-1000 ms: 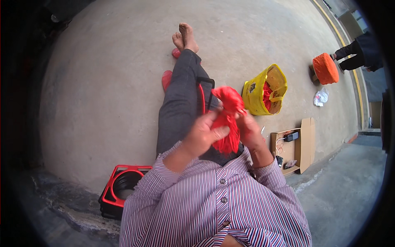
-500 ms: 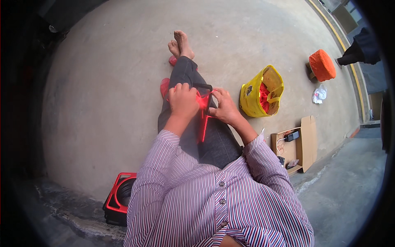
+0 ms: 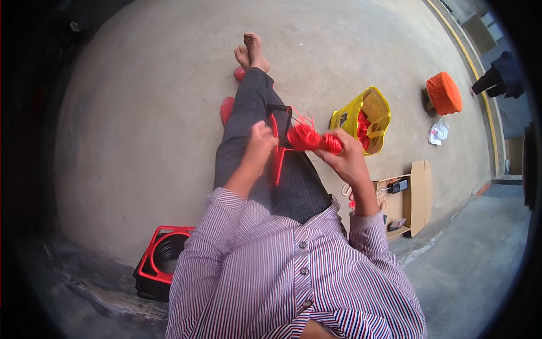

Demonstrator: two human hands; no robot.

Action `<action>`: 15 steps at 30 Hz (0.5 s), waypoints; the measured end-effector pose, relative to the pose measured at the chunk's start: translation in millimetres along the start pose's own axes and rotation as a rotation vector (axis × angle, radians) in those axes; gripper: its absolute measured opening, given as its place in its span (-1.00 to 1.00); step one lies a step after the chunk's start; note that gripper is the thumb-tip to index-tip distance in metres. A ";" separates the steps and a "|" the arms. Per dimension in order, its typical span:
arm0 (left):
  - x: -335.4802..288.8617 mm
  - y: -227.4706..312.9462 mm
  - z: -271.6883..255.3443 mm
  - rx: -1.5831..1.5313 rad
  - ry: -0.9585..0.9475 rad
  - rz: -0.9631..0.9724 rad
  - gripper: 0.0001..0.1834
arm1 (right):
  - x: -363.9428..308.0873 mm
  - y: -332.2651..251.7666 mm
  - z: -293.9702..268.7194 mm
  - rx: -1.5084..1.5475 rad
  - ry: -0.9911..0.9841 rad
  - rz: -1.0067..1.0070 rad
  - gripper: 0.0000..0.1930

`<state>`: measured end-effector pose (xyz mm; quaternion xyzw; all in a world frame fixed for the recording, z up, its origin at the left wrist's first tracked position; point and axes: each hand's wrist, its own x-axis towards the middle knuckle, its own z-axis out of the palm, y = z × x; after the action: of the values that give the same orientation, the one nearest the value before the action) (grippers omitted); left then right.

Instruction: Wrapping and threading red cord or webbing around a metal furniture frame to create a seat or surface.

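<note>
A bundle of red cord [image 3: 307, 137] is gripped by my right hand [image 3: 345, 155], held over my right thigh. Loose red strands run from the bundle to a black rectangular frame [image 3: 279, 108] on my lap. Red cord is wrapped along part of this frame, and a wound red length [image 3: 278, 169] lies on my dark trousers below it. My left hand [image 3: 261, 144] is by the frame's left side, its fingers curled but smeared by motion, so its hold is unclear.
On the right stand a yellow bag [image 3: 345, 120] with red material inside, an open cardboard box [image 3: 420, 198] with a black adapter [image 3: 398, 187], an orange-topped stool [image 3: 444, 94] and a white plastic bag [image 3: 438, 132]. A red-and-black case [image 3: 151, 260] is at lower left. Another person's legs [image 3: 490, 81] show far right.
My right hand has moved away from the frame to the right, and the red cord bundle now shows in it. My left hand has shifted lower. The frame is more exposed.
</note>
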<state>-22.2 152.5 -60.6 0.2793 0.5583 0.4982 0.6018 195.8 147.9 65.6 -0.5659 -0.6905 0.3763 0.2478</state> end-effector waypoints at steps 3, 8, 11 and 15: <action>-16.3 2.6 8.0 -0.281 -0.179 -0.212 -0.48 | -32.4 -4.4 -16.8 0.067 -0.060 -0.288 -0.66; -25.6 7.0 10.9 -0.401 -0.288 -0.156 -0.51 | -57.7 -30.8 -17.1 0.078 -0.003 -0.571 -0.65; -30.9 10.9 17.7 -0.432 -0.179 -0.182 -0.50 | -78.9 -36.0 -9.1 1.148 -0.299 -0.311 -0.57; -27.2 6.7 17.8 -0.442 -0.209 -0.195 -0.48 | -117.9 -58.4 -2.1 1.325 -0.679 -0.146 -0.42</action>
<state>-4.0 133.9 -40.0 0.1357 0.3951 0.5162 0.7477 190.6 29.8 123.5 -0.1035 -0.3936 0.8500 0.3343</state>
